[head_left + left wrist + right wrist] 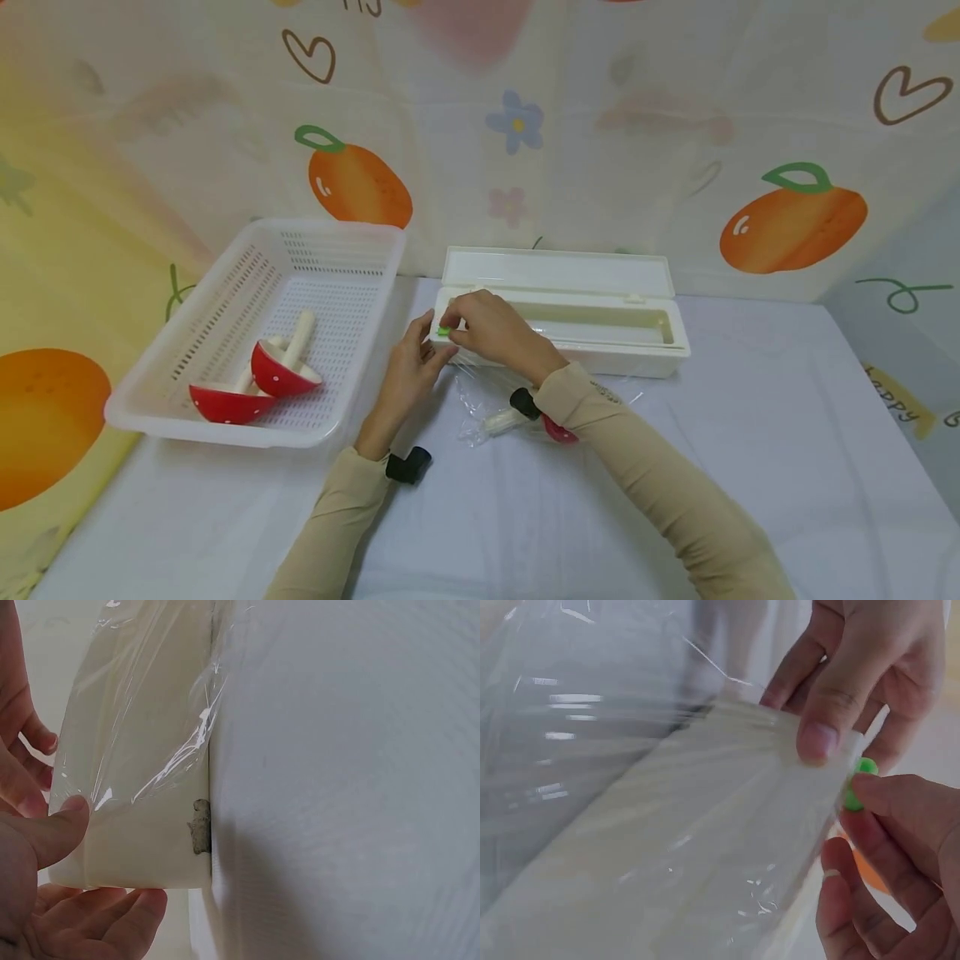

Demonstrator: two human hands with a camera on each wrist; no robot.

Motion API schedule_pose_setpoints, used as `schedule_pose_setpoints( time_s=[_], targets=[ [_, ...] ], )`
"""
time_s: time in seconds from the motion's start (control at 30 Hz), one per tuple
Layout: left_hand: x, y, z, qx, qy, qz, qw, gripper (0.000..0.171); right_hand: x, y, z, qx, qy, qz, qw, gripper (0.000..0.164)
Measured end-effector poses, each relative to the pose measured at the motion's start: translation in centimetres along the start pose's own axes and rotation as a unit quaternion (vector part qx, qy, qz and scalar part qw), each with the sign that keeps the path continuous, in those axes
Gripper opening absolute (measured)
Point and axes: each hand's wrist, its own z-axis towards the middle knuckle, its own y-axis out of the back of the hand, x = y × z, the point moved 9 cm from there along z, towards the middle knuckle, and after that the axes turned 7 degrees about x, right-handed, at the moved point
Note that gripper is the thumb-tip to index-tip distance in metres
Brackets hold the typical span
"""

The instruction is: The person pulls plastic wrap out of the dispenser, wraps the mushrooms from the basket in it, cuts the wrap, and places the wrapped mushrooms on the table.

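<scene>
White oblong plastic box (600, 365), its lid raised behind, is sitting mid-way across a white-clothed table (750, 467). At far left, a white perforated plastic basket (345, 300) is holding red, white-dotted mushroom-shaped pieces (281, 381) with cream stems. The left hand (408, 367) is gripping the box's left end between thumb and fingers. Bent over that same corner, the right hand (498, 329) is pinching a small green piece (443, 332). Clear plastic film (471, 417) is hanging down the box's front. Far right, lettering (892, 396) on the backdrop is partly reading "appy".
</scene>
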Motion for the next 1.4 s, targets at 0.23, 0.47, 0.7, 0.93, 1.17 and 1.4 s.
schedule_pose_setpoints(
  time_s=[0.23,0.47,0.7,0.93,1.17,1.4],
  targets=[
    [-0.1,-0.1,0.0,0.003,-0.020,0.002,0.9998,0.063,-0.3,0.6,-0.9,0.005,0.004,0.007,1.000,0.018],
    [-0.3,-0.4,0.0,0.007,-0.035,0.017,0.9992,0.061,-0.7,0.6,-1.4,0.016,0.004,-0.002,1.000,0.018],
    [-0.4,-0.6,0.0,0.005,-0.032,0.015,0.9994,0.061,-0.7,0.8,-1.7,0.018,0.011,-0.016,1.000,0.020],
    [-0.2,-0.6,0.1,0.004,-0.016,0.025,0.9996,0.061,-0.9,0.9,-1.9,0.018,0.008,-0.022,1.000,0.019],
    [-0.1,-0.4,0.0,0.008,-0.007,0.023,0.9997,0.062,-2.0,1.5,-3.0,0.020,-0.007,-0.021,1.000,0.017],
    [0.0,0.0,-0.1,0.005,0.001,0.038,0.9993,0.060,-3.5,2.0,-4.6,0.024,-0.021,0.020,0.999,0.019]
  ],
)
